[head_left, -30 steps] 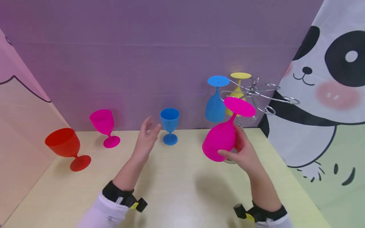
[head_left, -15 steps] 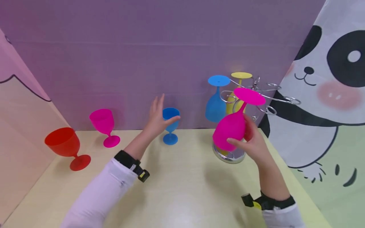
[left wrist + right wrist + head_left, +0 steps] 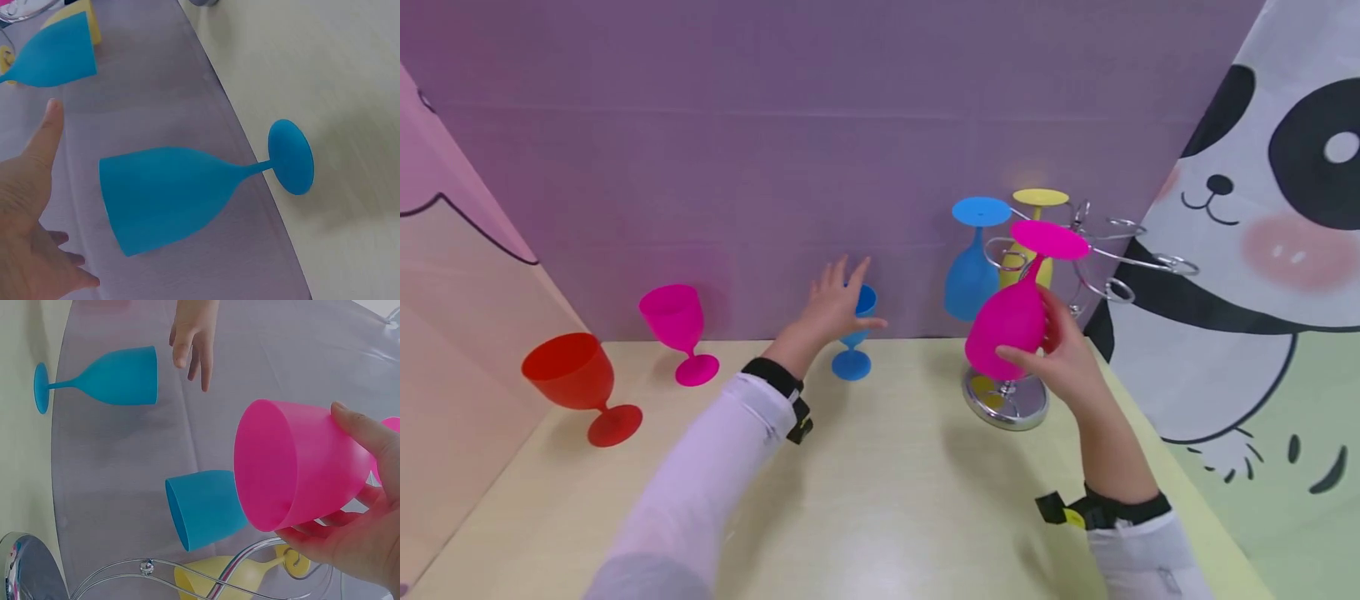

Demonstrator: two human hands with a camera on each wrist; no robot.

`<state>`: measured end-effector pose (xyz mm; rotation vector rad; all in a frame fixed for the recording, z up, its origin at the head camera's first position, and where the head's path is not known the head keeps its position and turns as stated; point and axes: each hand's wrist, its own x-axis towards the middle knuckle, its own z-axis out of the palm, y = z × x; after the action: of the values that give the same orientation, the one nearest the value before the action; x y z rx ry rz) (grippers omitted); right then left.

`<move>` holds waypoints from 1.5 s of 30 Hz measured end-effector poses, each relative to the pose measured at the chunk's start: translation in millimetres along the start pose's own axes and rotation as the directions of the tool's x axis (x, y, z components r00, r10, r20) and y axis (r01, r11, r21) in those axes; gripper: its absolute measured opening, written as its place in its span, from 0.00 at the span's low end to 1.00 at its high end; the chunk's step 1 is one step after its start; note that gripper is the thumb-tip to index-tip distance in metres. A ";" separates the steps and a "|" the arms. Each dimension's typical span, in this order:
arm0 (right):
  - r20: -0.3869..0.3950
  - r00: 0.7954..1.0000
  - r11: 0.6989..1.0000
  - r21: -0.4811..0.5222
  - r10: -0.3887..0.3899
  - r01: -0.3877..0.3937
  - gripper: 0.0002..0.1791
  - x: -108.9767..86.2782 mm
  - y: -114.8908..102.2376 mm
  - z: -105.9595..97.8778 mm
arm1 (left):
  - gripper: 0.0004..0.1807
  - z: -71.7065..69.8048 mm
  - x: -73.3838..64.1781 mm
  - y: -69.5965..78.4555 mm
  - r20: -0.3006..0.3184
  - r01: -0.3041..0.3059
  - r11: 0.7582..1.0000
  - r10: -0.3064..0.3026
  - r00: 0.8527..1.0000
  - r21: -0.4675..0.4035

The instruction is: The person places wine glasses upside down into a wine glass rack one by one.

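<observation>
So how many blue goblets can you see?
2: one blue goblet stands upright on the table, near the left hand; the other hangs upside down from the metal rack.

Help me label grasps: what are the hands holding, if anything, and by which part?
The right hand holds the upturned pink plastic-looking stemmed goblet by its bowl; the left hand holds nothing.

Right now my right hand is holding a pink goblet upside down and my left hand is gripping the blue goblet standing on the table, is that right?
Not quite: your left hand isn't gripping the standing blue goblet. The left wrist view shows that hand open, with a gap between it and the goblet. Your right hand is indeed holding a pink goblet upside down.
</observation>
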<state>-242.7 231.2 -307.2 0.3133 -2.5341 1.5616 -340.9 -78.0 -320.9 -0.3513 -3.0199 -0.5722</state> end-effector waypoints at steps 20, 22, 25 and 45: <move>0.012 0.997 0.995 -0.071 0.071 -0.070 0.56 26.1 4.3 1.6 | 0.53 18.5 15.8 2.9 0.077 -0.002 0.973 -0.017 0.997 0.232; 0.015 0.997 0.995 -0.072 0.073 -0.071 0.56 28.0 5.0 3.0 | 0.53 21.6 16.5 2.2 0.085 -0.002 0.969 -0.019 0.996 0.247; 0.027 0.997 0.996 -0.060 0.074 -0.072 0.56 30.4 6.1 5.1 | 0.52 23.8 16.7 3.2 0.103 0.000 0.966 -0.027 0.994 0.259; 0.101 0.994 0.999 -0.022 0.038 -0.036 0.54 33.3 7.1 14.8 | 0.47 22.5 15.7 5.0 0.149 -0.017 0.932 -0.040 0.988 0.361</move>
<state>-277.0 217.7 -312.1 0.3543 -2.6455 1.5700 -355.1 -61.9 -338.6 -0.3704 -3.1843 0.0217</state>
